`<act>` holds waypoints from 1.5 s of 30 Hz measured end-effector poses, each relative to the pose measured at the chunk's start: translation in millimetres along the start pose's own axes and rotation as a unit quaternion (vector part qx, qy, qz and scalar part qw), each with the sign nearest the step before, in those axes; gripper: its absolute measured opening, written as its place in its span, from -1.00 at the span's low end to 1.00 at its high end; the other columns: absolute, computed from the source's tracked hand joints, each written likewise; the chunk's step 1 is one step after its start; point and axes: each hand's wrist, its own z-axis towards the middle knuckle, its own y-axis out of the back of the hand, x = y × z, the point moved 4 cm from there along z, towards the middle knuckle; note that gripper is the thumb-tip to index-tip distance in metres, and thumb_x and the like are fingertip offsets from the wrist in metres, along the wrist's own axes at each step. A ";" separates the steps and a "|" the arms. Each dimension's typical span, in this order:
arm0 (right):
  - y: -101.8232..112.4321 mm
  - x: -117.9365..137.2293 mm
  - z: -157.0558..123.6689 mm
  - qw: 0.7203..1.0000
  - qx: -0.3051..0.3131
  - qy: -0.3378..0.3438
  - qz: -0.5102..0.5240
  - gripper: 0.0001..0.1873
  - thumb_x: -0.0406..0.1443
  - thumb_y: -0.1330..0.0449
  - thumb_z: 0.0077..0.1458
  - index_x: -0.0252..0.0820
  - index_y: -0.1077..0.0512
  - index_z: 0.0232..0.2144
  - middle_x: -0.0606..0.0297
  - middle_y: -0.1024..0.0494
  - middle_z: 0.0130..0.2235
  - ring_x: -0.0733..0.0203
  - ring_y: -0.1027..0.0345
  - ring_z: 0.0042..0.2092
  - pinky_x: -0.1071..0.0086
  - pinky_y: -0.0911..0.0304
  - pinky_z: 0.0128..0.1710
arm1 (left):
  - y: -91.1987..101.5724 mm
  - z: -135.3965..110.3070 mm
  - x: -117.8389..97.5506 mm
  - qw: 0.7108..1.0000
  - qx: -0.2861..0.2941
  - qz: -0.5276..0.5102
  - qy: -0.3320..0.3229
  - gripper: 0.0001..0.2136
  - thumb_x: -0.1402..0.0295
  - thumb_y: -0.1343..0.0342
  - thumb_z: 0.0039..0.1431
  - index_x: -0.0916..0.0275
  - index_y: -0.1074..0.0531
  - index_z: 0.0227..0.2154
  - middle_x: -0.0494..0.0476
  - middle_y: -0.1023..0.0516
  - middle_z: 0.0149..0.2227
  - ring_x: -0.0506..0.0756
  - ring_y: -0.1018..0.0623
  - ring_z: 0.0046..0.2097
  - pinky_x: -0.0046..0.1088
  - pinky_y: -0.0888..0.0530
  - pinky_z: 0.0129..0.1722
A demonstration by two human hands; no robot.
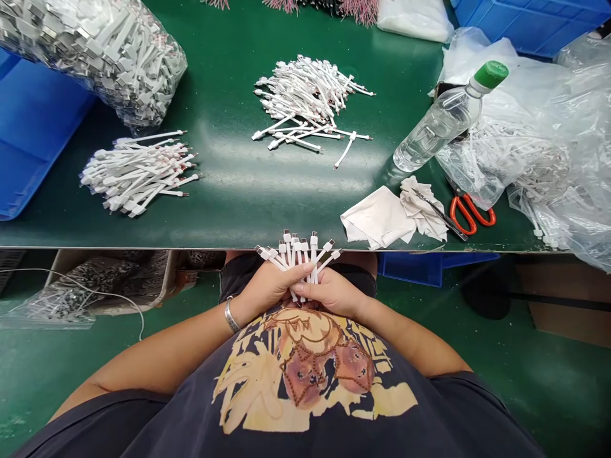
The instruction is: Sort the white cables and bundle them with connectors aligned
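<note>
The left hand and right hand were closed firmly around a bunch of white cables, gripping them side by side just above the person's dark printed T-shirt. The cable connectors fanned upward, reaching just past the bench edge. A metal bangle circled the left wrist. On the green bench, near the edge, lay a white cloth with a slim dark tool across it, just beside red scissors. A loose cable pile lay to the left, and another lay farther off, mid-bench. To the right, a water bottle lay tilted against a clear plastic bag. At far left, a bulging cable bag rested beside a blue crate.
</note>
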 end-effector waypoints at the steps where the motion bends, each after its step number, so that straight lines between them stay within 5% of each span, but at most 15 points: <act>1: 0.1 0.7 0.1 1.000 0.000 0.007 -0.014 -0.63 -0.08 -0.30 -0.08 -0.31 -0.48 -0.39 0.28 -0.51 -0.42 0.28 -0.37 -0.38 0.39 -0.26 -0.33 | 0.1 0.2 -0.8 1.000 -0.004 -0.002 -0.008 -0.74 0.19 -0.22 -0.02 0.29 -0.42 -0.38 0.05 -0.53 -0.44 -0.01 -0.43 -0.49 -0.53 -0.37 -0.50; 9: -2.4 10.8 -1.1 0.996 0.000 0.057 -0.062 -0.62 -0.11 -0.31 -0.10 -0.28 -0.48 -0.29 0.29 -0.50 -0.35 0.24 -0.35 -0.24 0.33 -0.22 -0.13 | -2.6 1.3 -3.3 0.999 0.000 -0.006 -0.047 -0.69 0.23 -0.26 -0.05 0.29 -0.45 -0.26 0.16 -0.54 -0.12 0.12 -0.49 -0.11 -0.41 -0.38 -0.10; 20: -5.4 11.6 -2.5 0.997 0.005 0.053 -0.051 -0.53 -0.08 -0.38 -0.21 -0.27 -0.47 -0.29 0.32 -0.48 -0.37 0.28 -0.31 -0.30 0.36 -0.23 -0.18 | 2.7 -2.9 -8.1 0.993 -0.011 0.101 -0.052 -0.76 0.20 -0.14 0.03 0.32 -0.45 -0.37 0.13 -0.54 -0.32 0.11 -0.48 -0.25 -0.40 -0.41 -0.20; 31: -6.0 9.7 -1.1 0.998 0.011 0.035 -0.052 -0.57 -0.07 -0.34 -0.15 -0.29 -0.48 -0.32 0.30 -0.47 -0.40 0.26 -0.34 -0.32 0.35 -0.26 -0.23 | -1.5 0.7 -14.7 0.995 -0.009 0.068 -0.078 -0.67 0.21 -0.18 0.01 0.31 -0.44 -0.21 0.20 -0.53 -0.07 0.15 -0.47 -0.03 -0.34 -0.33 0.04; 36: -3.1 9.1 -0.4 0.998 0.004 0.045 -0.047 -0.57 -0.09 -0.36 -0.18 -0.30 -0.48 -0.31 0.32 -0.47 -0.39 0.28 -0.32 -0.31 0.35 -0.23 -0.19 | 1.0 -1.4 -12.3 0.996 -0.021 0.064 -0.057 -0.72 0.23 -0.16 0.03 0.30 -0.43 -0.24 0.16 -0.55 -0.14 0.12 -0.49 -0.12 -0.41 -0.39 -0.10; 39: -3.4 10.4 -2.3 0.999 0.016 0.036 -0.032 -0.59 -0.10 -0.35 -0.14 -0.33 -0.49 -0.34 0.31 -0.48 -0.39 0.29 -0.33 -0.31 0.36 -0.21 -0.17 | 1.0 -3.3 -12.7 0.997 -0.021 0.057 -0.039 -0.76 0.21 -0.18 0.02 0.29 -0.41 -0.36 0.06 -0.54 -0.39 0.02 -0.48 -0.37 -0.52 -0.40 -0.36; 42: -7.1 10.8 -5.2 0.998 0.053 0.000 0.019 -0.59 -0.08 -0.31 -0.08 -0.35 -0.51 -0.34 0.25 -0.51 -0.38 0.29 -0.36 -0.31 0.35 -0.23 -0.17 | -0.4 -6.4 -10.7 0.999 0.006 0.050 0.021 -0.69 0.11 -0.14 0.05 0.25 -0.28 -0.53 -0.10 -0.25 -0.72 -0.09 -0.21 -0.67 -0.59 -0.13 -0.67; 45: -9.3 11.1 -6.7 0.995 0.067 -0.031 0.063 -0.59 -0.08 -0.32 -0.09 -0.36 -0.53 -0.34 0.23 -0.53 -0.40 0.31 -0.38 -0.35 0.39 -0.25 -0.23 | -1.9 -9.7 -11.2 0.998 0.041 0.010 0.036 -0.68 0.09 -0.09 0.09 0.25 -0.25 -0.52 -0.14 -0.15 -0.77 -0.12 -0.12 -0.71 -0.61 -0.03 -0.70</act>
